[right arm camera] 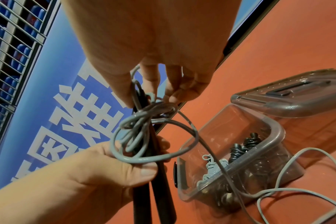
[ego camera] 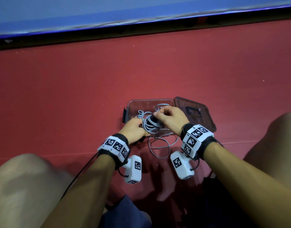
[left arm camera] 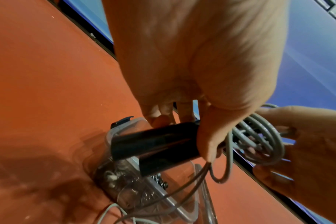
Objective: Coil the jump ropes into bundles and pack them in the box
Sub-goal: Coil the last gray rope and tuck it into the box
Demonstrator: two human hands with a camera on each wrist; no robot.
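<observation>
My left hand (ego camera: 138, 128) grips two black handles (left arm camera: 155, 147) of a grey jump rope, held together over the clear plastic box (ego camera: 149, 101). Several turns of the grey rope (ego camera: 149, 125) are wound round the handles. My right hand (ego camera: 158, 114) pinches the rope at the top of the coil (right arm camera: 144, 136), thumb and fingertips (right arm camera: 172, 98) closed on it. The rest of the rope (ego camera: 159, 148) trails loose over the box's near edge onto the floor. A grey bundle (right arm camera: 211, 168) and a black bundle (right arm camera: 244, 145) lie inside the box (right arm camera: 278, 131).
The box's tinted lid (ego camera: 195, 112) lies open to the right, touching the box. Everything sits on a red floor (ego camera: 75, 96). A blue barrier (ego camera: 92, 14) with a black base runs along the far side. My bare knees (ego camera: 26, 178) flank the box.
</observation>
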